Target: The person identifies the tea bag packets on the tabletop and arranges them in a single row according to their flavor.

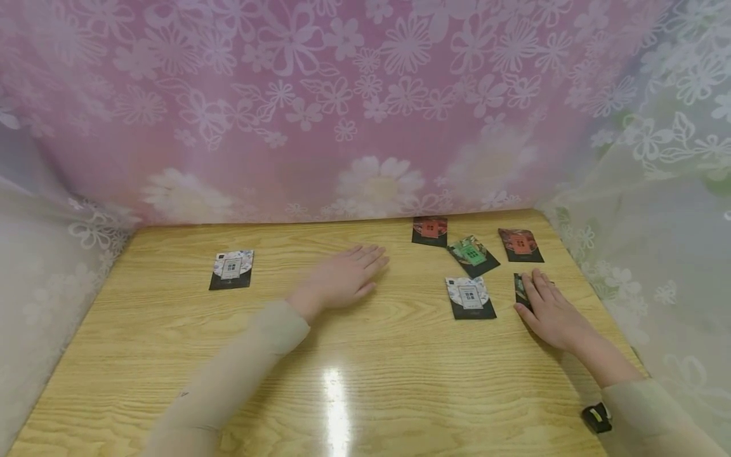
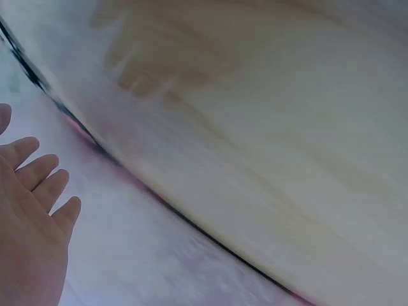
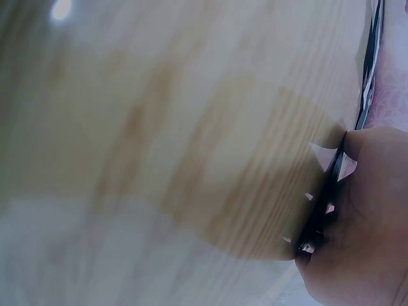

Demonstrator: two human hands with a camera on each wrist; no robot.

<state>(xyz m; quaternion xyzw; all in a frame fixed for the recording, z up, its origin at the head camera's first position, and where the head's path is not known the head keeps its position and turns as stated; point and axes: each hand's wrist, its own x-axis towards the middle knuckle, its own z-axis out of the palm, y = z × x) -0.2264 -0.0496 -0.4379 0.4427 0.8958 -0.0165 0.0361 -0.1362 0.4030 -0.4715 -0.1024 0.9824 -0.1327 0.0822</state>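
My left hand point(image 1: 342, 276) is stretched out over the middle of the table with its fingers straight and nothing in it. In the left wrist view the same hand point(image 2: 32, 223) shows an empty palm above the glossy tabletop. My right hand point(image 1: 551, 314) rests on a dark packet with green print point(image 1: 520, 292), covering most of it. The right wrist view shows that hand point(image 3: 366, 217) over the packet's dark edge point(image 3: 325, 207). Just left of it lies a white-and-black packet point(image 1: 471, 298). Above that is a green-and-black packet point(image 1: 473, 254), tilted.
Two red-and-black packets lie farther back, one packet point(image 1: 430, 230) by the curtain, another packet point(image 1: 521, 245) at the right. A second white-and-black packet point(image 1: 231, 270) lies at the left of the wooden table point(image 1: 400, 381). A small black object point(image 1: 596, 419) is beside the right forearm. Floral curtains point(image 1: 342, 127) enclose the table.
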